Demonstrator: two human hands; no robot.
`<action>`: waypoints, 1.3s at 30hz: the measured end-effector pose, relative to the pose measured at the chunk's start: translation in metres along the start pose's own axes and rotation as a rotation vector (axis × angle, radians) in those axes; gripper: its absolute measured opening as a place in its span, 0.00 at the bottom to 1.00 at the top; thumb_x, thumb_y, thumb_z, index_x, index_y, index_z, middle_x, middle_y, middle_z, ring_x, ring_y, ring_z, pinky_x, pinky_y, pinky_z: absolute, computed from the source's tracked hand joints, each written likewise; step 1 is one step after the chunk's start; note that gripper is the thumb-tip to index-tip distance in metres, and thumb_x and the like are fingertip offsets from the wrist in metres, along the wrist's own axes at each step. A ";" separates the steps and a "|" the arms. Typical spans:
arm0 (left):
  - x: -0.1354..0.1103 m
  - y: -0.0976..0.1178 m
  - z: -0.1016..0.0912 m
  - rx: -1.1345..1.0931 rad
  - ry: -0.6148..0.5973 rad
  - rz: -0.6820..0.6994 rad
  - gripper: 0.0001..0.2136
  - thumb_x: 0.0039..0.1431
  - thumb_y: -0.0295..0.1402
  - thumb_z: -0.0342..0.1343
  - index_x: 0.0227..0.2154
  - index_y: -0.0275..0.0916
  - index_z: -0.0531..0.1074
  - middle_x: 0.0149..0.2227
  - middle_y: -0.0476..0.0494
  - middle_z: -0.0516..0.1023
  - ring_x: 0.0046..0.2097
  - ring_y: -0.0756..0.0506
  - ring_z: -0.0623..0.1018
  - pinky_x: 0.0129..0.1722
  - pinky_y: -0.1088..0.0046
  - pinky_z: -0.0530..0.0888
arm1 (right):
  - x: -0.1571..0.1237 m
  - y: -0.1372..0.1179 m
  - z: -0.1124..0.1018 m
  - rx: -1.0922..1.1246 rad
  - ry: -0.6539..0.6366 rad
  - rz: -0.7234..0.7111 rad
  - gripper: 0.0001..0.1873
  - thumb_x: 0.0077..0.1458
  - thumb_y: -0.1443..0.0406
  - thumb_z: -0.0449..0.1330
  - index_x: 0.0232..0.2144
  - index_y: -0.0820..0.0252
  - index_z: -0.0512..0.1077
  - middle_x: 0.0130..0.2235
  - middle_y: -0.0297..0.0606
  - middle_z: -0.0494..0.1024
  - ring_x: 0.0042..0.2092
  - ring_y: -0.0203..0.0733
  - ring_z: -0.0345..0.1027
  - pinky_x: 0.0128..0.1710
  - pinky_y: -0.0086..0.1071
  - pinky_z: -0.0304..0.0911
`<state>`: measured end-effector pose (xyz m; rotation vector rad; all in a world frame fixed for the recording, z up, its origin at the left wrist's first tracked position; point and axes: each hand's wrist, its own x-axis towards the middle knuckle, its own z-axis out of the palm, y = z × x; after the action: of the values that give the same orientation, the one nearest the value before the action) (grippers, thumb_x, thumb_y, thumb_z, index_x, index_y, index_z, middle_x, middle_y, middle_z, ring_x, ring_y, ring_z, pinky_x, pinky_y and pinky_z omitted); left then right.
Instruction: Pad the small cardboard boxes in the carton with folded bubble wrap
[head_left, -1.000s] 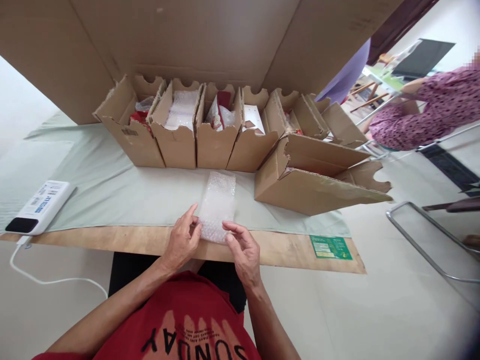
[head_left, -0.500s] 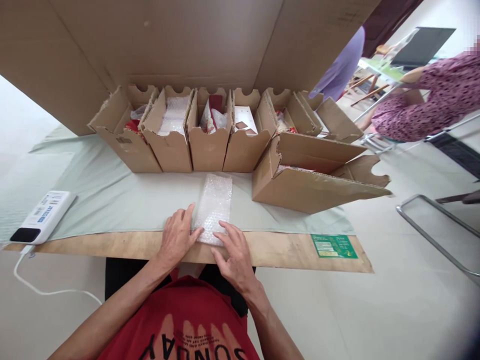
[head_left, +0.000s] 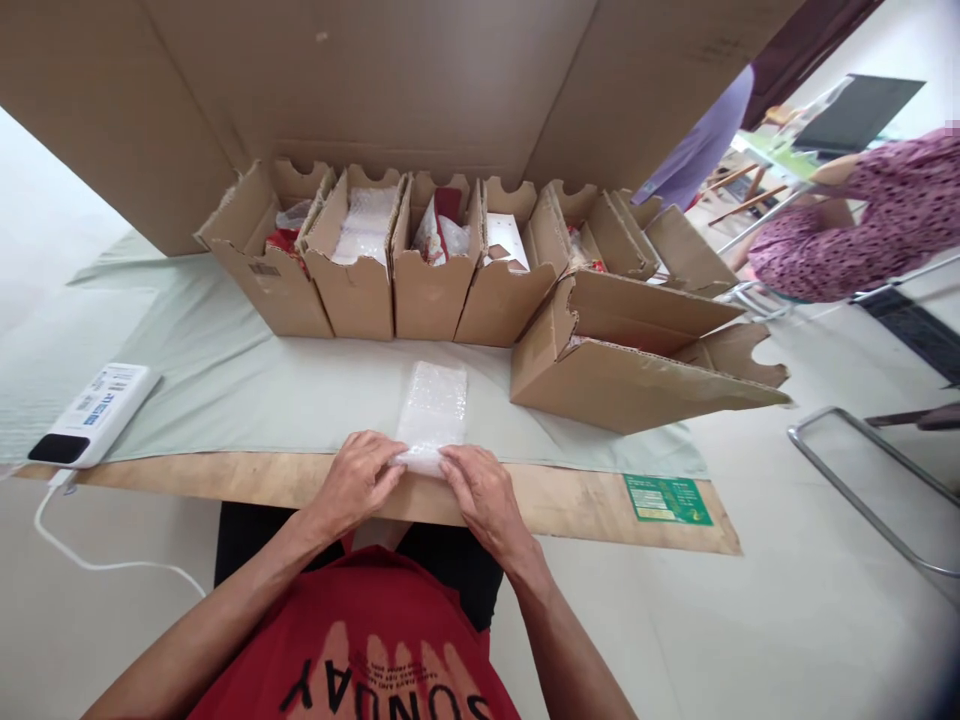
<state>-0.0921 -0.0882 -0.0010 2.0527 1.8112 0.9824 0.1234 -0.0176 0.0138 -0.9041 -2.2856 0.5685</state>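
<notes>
A strip of clear bubble wrap (head_left: 433, 405) lies on the pale green cloth (head_left: 247, 385) near the table's front edge. My left hand (head_left: 354, 480) and my right hand (head_left: 484, 490) both pinch its near end, which is folded or rolled up toward the far side. The fingers of both hands are curled over that fold. A row of several open cardboard boxes (head_left: 352, 270) stands just behind, holding red items, bubble wrap and white cards.
A larger open cardboard box (head_left: 630, 350) lies on its side at the right. A white power bank (head_left: 94, 412) with a cable sits at the left. A big cardboard sheet (head_left: 420, 80) leans behind. Another person in a patterned top (head_left: 862, 220) sits at the far right.
My hands went from lying flat on the bubble wrap's near end to pinching and folding it over. The visible strip is shorter than before.
</notes>
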 end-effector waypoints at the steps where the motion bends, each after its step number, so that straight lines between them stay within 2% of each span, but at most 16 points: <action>1: 0.003 -0.002 0.002 -0.014 -0.005 -0.073 0.10 0.64 0.29 0.54 0.46 0.37 0.77 0.37 0.42 0.81 0.40 0.43 0.79 0.45 0.62 0.75 | 0.001 -0.002 -0.002 -0.047 0.081 -0.008 0.11 0.70 0.64 0.53 0.46 0.58 0.75 0.44 0.43 0.82 0.44 0.47 0.75 0.46 0.40 0.67; 3: 0.010 -0.006 0.005 -0.028 -0.021 -0.176 0.12 0.63 0.31 0.56 0.48 0.37 0.77 0.34 0.45 0.80 0.36 0.44 0.78 0.41 0.65 0.75 | 0.000 -0.007 -0.004 -0.145 0.210 -0.034 0.09 0.69 0.65 0.55 0.47 0.59 0.74 0.45 0.46 0.81 0.45 0.48 0.73 0.45 0.41 0.65; 4: 0.014 -0.007 0.007 -0.032 -0.029 -0.201 0.12 0.62 0.31 0.57 0.48 0.38 0.77 0.32 0.46 0.80 0.35 0.45 0.78 0.40 0.66 0.75 | 0.000 -0.009 -0.004 -0.174 0.221 -0.053 0.09 0.68 0.66 0.56 0.47 0.59 0.74 0.44 0.45 0.80 0.45 0.48 0.73 0.45 0.41 0.64; 7: 0.023 -0.010 0.011 -0.025 -0.035 -0.221 0.13 0.61 0.31 0.58 0.47 0.39 0.77 0.29 0.49 0.78 0.33 0.45 0.77 0.39 0.68 0.75 | -0.001 -0.008 0.004 -0.205 0.030 -0.100 0.12 0.65 0.68 0.58 0.51 0.57 0.73 0.49 0.45 0.80 0.49 0.50 0.71 0.48 0.43 0.63; 10: 0.022 -0.009 0.013 -0.002 -0.009 -0.232 0.15 0.62 0.31 0.56 0.51 0.38 0.75 0.34 0.45 0.78 0.36 0.44 0.78 0.41 0.65 0.76 | 0.003 0.000 0.016 -0.240 -0.151 -0.101 0.18 0.64 0.69 0.59 0.55 0.58 0.71 0.56 0.45 0.77 0.56 0.53 0.68 0.52 0.45 0.62; 14: 0.009 -0.005 0.004 0.039 0.053 -0.022 0.18 0.63 0.35 0.58 0.54 0.36 0.73 0.54 0.31 0.74 0.54 0.36 0.75 0.53 0.55 0.73 | 0.009 0.007 0.013 -0.184 -0.169 -0.081 0.14 0.67 0.71 0.55 0.52 0.58 0.74 0.52 0.43 0.81 0.52 0.50 0.72 0.51 0.44 0.62; 17: 0.003 -0.003 -0.004 -0.028 0.008 0.090 0.14 0.63 0.32 0.56 0.51 0.38 0.74 0.53 0.34 0.77 0.55 0.37 0.75 0.55 0.56 0.71 | 0.014 0.007 0.001 -0.030 -0.211 -0.036 0.13 0.69 0.68 0.54 0.50 0.57 0.75 0.47 0.39 0.83 0.47 0.47 0.75 0.50 0.42 0.63; 20: 0.011 -0.001 -0.006 -0.100 -0.048 -0.042 0.11 0.64 0.32 0.54 0.46 0.38 0.76 0.40 0.42 0.81 0.43 0.43 0.78 0.47 0.63 0.74 | 0.019 0.009 -0.006 0.025 -0.228 0.046 0.13 0.69 0.65 0.54 0.51 0.55 0.75 0.47 0.39 0.84 0.46 0.45 0.76 0.49 0.39 0.65; 23: 0.030 -0.001 0.000 -0.043 -0.109 -0.221 0.09 0.62 0.35 0.56 0.41 0.38 0.77 0.33 0.45 0.80 0.35 0.44 0.77 0.40 0.67 0.73 | 0.021 0.012 -0.004 -0.135 -0.070 0.094 0.14 0.68 0.64 0.53 0.51 0.56 0.75 0.49 0.43 0.81 0.50 0.49 0.74 0.49 0.42 0.65; 25: 0.041 -0.001 0.006 -0.009 -0.111 -0.278 0.09 0.61 0.36 0.57 0.39 0.38 0.78 0.31 0.46 0.79 0.33 0.45 0.76 0.39 0.68 0.73 | 0.018 0.011 -0.002 -0.225 0.037 0.071 0.13 0.67 0.63 0.55 0.51 0.57 0.75 0.51 0.46 0.79 0.52 0.51 0.72 0.50 0.44 0.64; 27: 0.049 -0.001 0.010 -0.002 -0.089 -0.298 0.09 0.61 0.36 0.57 0.40 0.38 0.78 0.31 0.45 0.79 0.33 0.45 0.76 0.40 0.67 0.73 | 0.014 0.010 0.000 -0.250 0.025 0.016 0.14 0.65 0.63 0.59 0.52 0.57 0.74 0.52 0.47 0.78 0.53 0.52 0.70 0.51 0.45 0.63; 29: 0.049 -0.001 0.012 0.002 -0.059 -0.318 0.12 0.63 0.38 0.56 0.44 0.37 0.77 0.33 0.44 0.79 0.34 0.45 0.76 0.40 0.67 0.73 | 0.011 0.009 0.002 -0.266 -0.076 -0.030 0.18 0.62 0.63 0.62 0.54 0.58 0.73 0.54 0.48 0.78 0.53 0.54 0.70 0.52 0.47 0.63; 31: 0.043 0.000 0.012 -0.085 -0.012 -0.382 0.18 0.64 0.41 0.54 0.51 0.35 0.74 0.36 0.43 0.78 0.33 0.46 0.76 0.38 0.67 0.75 | 0.010 0.010 0.005 -0.265 -0.140 -0.021 0.19 0.62 0.65 0.61 0.55 0.58 0.72 0.54 0.48 0.78 0.53 0.55 0.70 0.51 0.47 0.65; 33: 0.034 0.003 0.011 -0.309 0.026 -0.499 0.24 0.63 0.43 0.55 0.56 0.34 0.69 0.40 0.41 0.78 0.35 0.46 0.77 0.38 0.66 0.77 | 0.012 0.010 0.008 -0.185 -0.089 0.053 0.17 0.63 0.67 0.57 0.53 0.58 0.73 0.52 0.48 0.80 0.52 0.53 0.72 0.51 0.46 0.66; 36: 0.022 0.009 0.010 -0.748 0.014 -0.651 0.33 0.58 0.42 0.58 0.63 0.32 0.60 0.48 0.34 0.78 0.46 0.42 0.80 0.45 0.63 0.79 | 0.014 0.006 0.011 0.128 0.013 0.226 0.14 0.65 0.65 0.55 0.50 0.57 0.75 0.48 0.44 0.82 0.48 0.49 0.75 0.50 0.41 0.69; 39: 0.021 0.018 0.006 -0.967 0.002 -0.653 0.39 0.56 0.39 0.58 0.67 0.30 0.53 0.51 0.32 0.78 0.53 0.41 0.79 0.53 0.61 0.77 | 0.013 -0.004 0.008 0.464 -0.082 0.338 0.12 0.65 0.62 0.56 0.48 0.57 0.75 0.44 0.40 0.82 0.44 0.45 0.77 0.46 0.36 0.71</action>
<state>-0.0736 -0.0707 0.0117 0.8179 1.3891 1.2634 0.1083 -0.0123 0.0153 -1.0422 -1.9472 1.2415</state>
